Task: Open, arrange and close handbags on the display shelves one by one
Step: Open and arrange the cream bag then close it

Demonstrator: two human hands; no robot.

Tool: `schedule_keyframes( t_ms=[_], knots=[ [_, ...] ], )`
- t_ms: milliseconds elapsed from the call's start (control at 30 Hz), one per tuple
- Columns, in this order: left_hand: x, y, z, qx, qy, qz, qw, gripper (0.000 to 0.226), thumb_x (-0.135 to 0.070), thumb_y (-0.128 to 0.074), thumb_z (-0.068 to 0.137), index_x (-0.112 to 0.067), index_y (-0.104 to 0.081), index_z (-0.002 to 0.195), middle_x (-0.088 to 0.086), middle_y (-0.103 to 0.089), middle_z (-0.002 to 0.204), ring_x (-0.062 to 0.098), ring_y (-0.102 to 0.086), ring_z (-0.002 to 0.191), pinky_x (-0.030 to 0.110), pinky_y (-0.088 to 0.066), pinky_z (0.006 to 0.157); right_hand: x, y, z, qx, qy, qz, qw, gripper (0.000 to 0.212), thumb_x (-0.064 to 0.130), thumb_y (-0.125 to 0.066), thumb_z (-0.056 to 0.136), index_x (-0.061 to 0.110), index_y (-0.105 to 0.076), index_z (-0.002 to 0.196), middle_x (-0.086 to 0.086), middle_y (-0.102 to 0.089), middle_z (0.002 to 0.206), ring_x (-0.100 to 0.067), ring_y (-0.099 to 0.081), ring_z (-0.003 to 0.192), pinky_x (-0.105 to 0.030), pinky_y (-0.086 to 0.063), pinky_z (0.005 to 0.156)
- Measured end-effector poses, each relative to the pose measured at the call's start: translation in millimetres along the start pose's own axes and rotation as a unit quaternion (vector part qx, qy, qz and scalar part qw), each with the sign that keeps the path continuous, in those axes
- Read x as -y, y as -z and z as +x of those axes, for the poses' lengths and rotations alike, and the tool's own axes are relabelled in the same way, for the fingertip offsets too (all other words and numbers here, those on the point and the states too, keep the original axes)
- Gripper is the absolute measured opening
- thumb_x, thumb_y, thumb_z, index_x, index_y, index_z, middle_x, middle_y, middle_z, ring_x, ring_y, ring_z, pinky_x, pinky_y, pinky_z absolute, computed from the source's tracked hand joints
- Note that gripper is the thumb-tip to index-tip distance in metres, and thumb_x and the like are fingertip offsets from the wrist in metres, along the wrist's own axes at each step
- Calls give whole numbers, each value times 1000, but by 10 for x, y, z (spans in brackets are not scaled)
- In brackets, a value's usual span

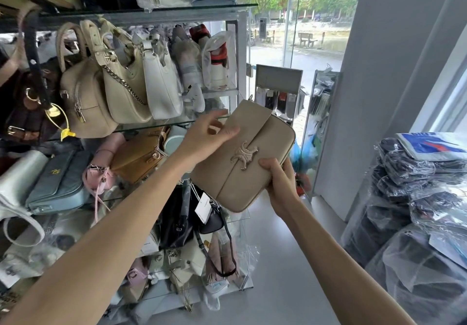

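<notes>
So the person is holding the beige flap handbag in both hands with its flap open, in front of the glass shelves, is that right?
Not quite: the head view shows the beige flap handbag with its flap closed, the metal clasp sitting at the flap edge. The left hand and right hand do hold it before the glass shelves.

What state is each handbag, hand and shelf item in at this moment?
Beige flap handbag: flap closed, held in the air, tilted.
Left hand: fingers on the flap.
Right hand: gripping the bag's lower edge.
Cream chain-strap bag: upright on the glass shelf.
Black bag: tag attached.
</notes>
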State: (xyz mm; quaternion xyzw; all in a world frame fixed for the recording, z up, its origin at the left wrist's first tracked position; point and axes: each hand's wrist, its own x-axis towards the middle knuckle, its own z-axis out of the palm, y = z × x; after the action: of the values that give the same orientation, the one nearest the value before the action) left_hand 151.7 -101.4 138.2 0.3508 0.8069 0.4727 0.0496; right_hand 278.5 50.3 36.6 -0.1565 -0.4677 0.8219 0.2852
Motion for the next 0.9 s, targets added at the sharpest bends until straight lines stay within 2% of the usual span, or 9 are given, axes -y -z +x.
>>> schedule_keyframes(
  t_ms=[67, 133, 267, 400, 533, 600, 667, 800, 900],
  knots=[
    [3, 93, 18, 85, 117, -30, 989, 82, -71, -84, 65, -34, -61, 134, -8, -71, 121, 14, -68, 109, 40, -53, 100, 10, 29, 18, 8, -15, 24, 1000, 45, 16, -70, 68, 16, -63, 113, -6, -74, 108, -21, -70, 93, -38, -59, 73],
    [30, 105, -14, 177, 169, -38, 969, 70, -59, -89, 64, -25, -69, 123, -3, -78, 112, 21, -73, 107, 43, -56, 99, 25, 54, 26, -2, -43, 21, 999, 46, 21, -72, 71, 15, -65, 116, -7, -75, 110, -22, -71, 94, -40, -61, 77],
    [36, -12, -77, 125, 188, -83, 970, 25, -20, -86, 80, -18, -72, 101, 1, -80, 91, 18, -76, 84, 28, -61, 72, 73, 48, 51, 27, -93, -36, 995, 38, 35, -72, 94, 14, -69, 126, -7, -78, 115, -24, -75, 103, -38, -62, 79],
    [35, -67, -37, 74, 226, -67, 969, 38, -24, -89, 76, -15, -62, 101, 7, -73, 100, 22, -72, 89, 35, -60, 81, 85, 22, 119, 18, -29, -215, 976, 55, 53, -68, 94, 29, -52, 141, 5, -65, 135, -12, -67, 114, -39, -57, 96],
    [21, -146, 2, 59, 233, -31, 970, 58, -28, -90, 67, -9, -59, 112, 11, -71, 106, 29, -71, 95, 49, -61, 88, 132, -45, -80, 140, 143, -458, 866, 102, 69, -78, 72, 34, -35, 157, 13, -41, 151, -9, -44, 131, -16, -37, 99],
    [5, -209, 16, 61, 221, -28, 973, 29, -20, -83, 79, -13, -59, 94, 9, -69, 98, 26, -69, 90, 41, -62, 76, 104, -173, -230, 209, 192, -584, 761, 123, 72, -84, 63, 33, -21, 162, 12, -31, 160, -12, -35, 142, -27, -34, 112],
    [-22, -268, 48, 57, 220, -6, 974, 19, -16, -71, 90, -16, -54, 84, 7, -64, 91, 20, -63, 80, 31, -53, 61, -15, -266, -302, 182, 232, -625, 723, 135, 72, -85, 61, 28, -10, 164, 5, -22, 167, -19, -22, 153, -40, -26, 121],
    [-118, -338, 91, 62, 227, -5, 972, 15, -14, -68, 92, -8, -58, 101, 10, -62, 93, 22, -61, 73, 29, -49, 52, -255, -188, -312, 124, 294, -620, 716, 123, 56, -85, 68, 13, -19, 162, -9, -33, 165, -29, -28, 154, -49, -35, 121],
    [-190, -366, 102, 101, 241, -21, 965, 31, -11, -76, 81, 0, -62, 106, 16, -69, 92, 29, -70, 69, 39, -63, 69, -280, 14, -275, 90, 312, -572, 753, 85, 27, -85, 76, 8, -47, 150, -10, -60, 145, -29, -58, 131, -46, -56, 99]
  ],
)
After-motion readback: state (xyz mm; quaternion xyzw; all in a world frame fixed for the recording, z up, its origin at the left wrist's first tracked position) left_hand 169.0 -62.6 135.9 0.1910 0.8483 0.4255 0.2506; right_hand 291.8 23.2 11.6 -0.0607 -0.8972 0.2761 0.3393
